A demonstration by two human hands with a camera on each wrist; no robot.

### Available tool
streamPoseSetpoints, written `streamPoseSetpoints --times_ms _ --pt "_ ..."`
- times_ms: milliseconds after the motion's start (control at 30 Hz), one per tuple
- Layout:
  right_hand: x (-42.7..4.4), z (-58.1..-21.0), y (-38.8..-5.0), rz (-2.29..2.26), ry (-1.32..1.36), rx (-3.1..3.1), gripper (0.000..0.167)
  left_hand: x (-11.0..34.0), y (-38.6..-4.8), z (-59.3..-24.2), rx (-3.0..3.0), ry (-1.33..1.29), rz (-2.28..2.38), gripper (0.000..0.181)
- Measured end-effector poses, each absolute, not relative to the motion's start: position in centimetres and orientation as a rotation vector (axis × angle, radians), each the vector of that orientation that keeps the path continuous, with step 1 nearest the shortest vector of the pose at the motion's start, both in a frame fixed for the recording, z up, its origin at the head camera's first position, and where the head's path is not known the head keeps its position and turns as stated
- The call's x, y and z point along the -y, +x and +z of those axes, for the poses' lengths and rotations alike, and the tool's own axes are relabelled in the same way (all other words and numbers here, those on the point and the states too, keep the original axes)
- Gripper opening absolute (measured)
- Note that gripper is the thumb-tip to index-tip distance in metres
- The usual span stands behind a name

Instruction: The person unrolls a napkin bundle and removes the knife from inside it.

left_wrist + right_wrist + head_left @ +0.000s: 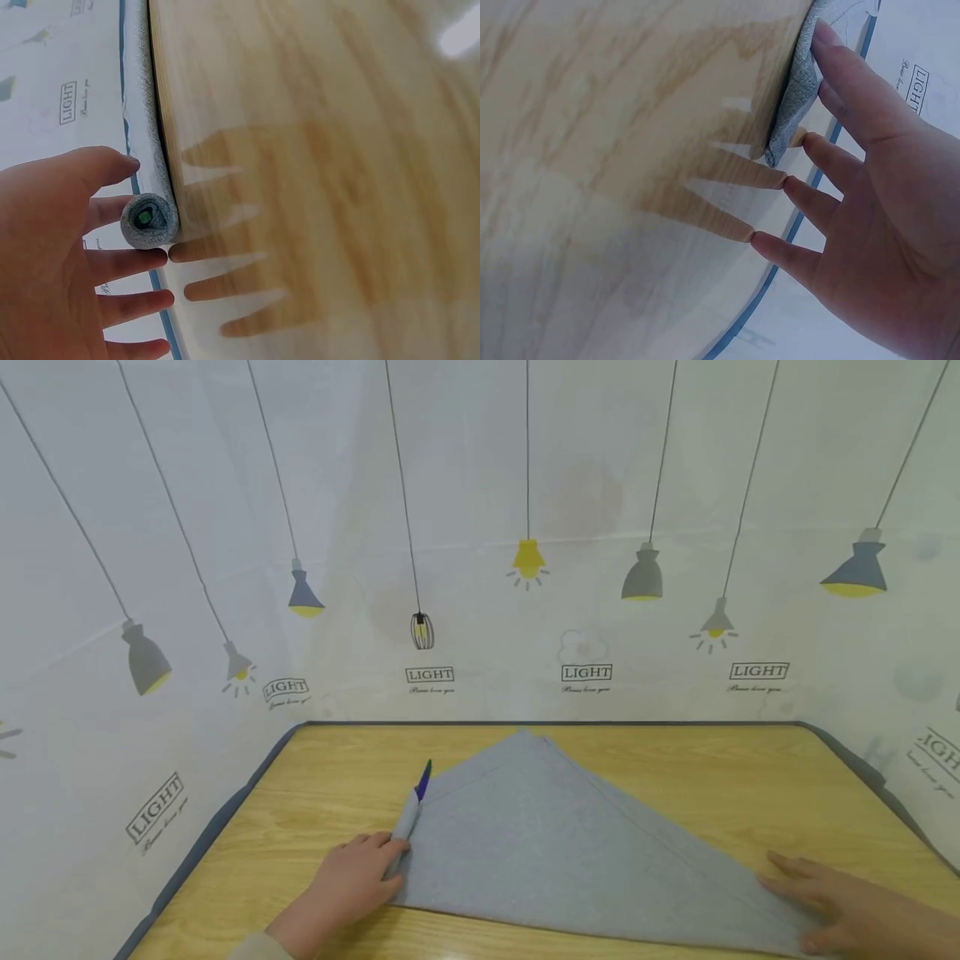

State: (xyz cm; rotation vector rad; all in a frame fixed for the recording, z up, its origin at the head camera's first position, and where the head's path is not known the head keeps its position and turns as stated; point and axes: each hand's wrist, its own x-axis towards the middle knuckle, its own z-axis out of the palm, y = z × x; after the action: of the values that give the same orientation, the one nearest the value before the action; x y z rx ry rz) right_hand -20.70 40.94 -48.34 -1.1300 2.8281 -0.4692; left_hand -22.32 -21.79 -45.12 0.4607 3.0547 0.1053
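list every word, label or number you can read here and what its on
"LIGHT": in thin black boxes, repeated across the white wall covering printed with hanging lamps; the one at the head view's right edge is cut off.
Small dark script under the boxes: too small to read surely.
Light grey triangular cloth, slim blue-purple stick: no lettering visible.

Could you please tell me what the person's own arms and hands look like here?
The left grip and right grip are ordinary five-fingered hands, with no gloves or rings to be seen. A bit of pale sleeve shows at the left forearm; no sleeve shows on the right.
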Motion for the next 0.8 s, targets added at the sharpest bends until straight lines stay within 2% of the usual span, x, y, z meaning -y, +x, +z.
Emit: streamPoseSetpoints --times_ms 100,267,500,800 --pt "-40.9 -48.3 -20.7 -0.489 -1.174 -2.831 0.07 22.0 -22.4 -45.2 -3.067 0.46 0.104 0.044" --pt "-41.1 -48.3 -20.7 -0.506 -1.066 -2.81 0.071 22.4 -22.3 -45.2 -3.103 0.469 0.099 0.045" --pt "-40.9 -48.7 -20.6 -0.452 -1.159 -2.888 0.07 23.1 -21.6 -45.1 -3.133 0.461 0.168 0.039" --pt "-40.9 -48.1 -20.6 -0.416 -1.011 -2.852 0.067 23.5 -21.4 -44.7 -3.138 0.445 0.185 0.032"
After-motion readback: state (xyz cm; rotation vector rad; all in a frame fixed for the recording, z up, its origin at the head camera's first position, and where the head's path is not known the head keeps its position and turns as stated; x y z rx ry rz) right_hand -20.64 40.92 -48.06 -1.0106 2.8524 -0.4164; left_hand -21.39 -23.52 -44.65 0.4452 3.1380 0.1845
